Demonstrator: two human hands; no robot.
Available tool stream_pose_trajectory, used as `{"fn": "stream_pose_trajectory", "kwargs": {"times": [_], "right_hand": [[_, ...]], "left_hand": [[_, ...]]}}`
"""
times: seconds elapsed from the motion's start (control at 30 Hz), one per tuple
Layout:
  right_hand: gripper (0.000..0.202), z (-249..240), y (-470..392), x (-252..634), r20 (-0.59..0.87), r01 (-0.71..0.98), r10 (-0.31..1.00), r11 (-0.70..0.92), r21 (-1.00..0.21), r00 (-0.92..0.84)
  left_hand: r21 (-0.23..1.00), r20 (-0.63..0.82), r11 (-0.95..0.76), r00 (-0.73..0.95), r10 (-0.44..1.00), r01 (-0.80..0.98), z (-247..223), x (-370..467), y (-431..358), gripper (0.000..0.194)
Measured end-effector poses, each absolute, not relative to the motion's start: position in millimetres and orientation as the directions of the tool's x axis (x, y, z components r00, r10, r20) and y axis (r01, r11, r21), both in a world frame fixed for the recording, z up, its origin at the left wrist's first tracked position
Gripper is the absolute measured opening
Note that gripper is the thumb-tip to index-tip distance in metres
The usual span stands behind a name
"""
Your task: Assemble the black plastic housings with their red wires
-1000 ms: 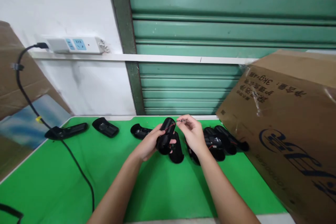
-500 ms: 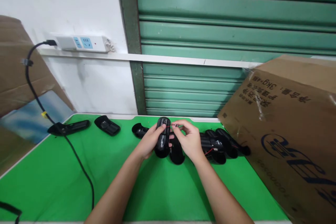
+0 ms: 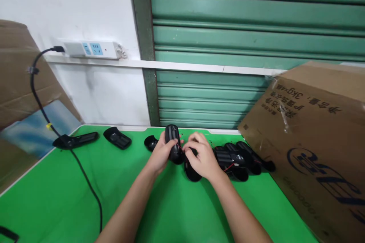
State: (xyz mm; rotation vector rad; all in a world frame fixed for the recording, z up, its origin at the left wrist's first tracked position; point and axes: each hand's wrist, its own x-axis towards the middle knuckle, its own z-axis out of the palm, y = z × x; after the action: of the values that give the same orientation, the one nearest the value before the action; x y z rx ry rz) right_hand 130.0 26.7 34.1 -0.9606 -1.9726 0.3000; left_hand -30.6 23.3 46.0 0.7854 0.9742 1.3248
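Left hand (image 3: 160,154) wrapped around a black plastic casing (image 3: 172,143), tipped up above the green surface (image 3: 71,197) so its open side faces the eyes. Right hand (image 3: 201,157) pinched shut at its lower end, seemingly on a thin red wire. Glossy, elongated, rounded at both ends. More casings (image 3: 236,157) heaped just beside, against a cardboard box (image 3: 313,140).

Both bare forearms reached forward from the bottom edge and converged toward the middle. The left hand (image 3: 161,153) was curled, fingers wrapped round from the left and thumb across the top. The right hand (image 3: 199,157) sat just beside it, back upward, knuckles raised, fingers bent down and inward, its fingertips meeting those of the left hand.
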Motion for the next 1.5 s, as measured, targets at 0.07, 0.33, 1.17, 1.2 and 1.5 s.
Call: {"fn": "stream_pose_trajectory", "kwargs": {"times": [0.07,0.33,1.17,1.2,1.5], "right_hand": [[0.019,36,27,128,0.678,0.549,0.718,0.634,-0.545,-0.156],[0.010,34,32,126,0.543,0.516,0.837,0.435,-0.738,0.071],[0.039,24,30,130,0.642,0.571,0.687,0.694,-0.439,-0.341],[0.040,25,30,130,0.636,0.576,0.684,0.698,-0.426,-0.359],[0.041,27,30,133,0.588,0.548,0.723,0.675,-0.493,-0.363]], "left_hand": [[0.931,-0.078,0.080,0.020,0.997,-0.357,42,-29,22,0.048],[0.985,-0.035,0.082,0.285,0.958,-0.153,37,-21,11,0.080],[0.986,0.150,-0.132,0.206,0.967,-0.098,28,-34,22,0.073],[0.987,0.154,-0.141,0.210,0.965,-0.077,27,-34,21,0.074],[0.979,0.188,-0.202,0.249,0.950,0.032,28,-33,20,0.074]]}}
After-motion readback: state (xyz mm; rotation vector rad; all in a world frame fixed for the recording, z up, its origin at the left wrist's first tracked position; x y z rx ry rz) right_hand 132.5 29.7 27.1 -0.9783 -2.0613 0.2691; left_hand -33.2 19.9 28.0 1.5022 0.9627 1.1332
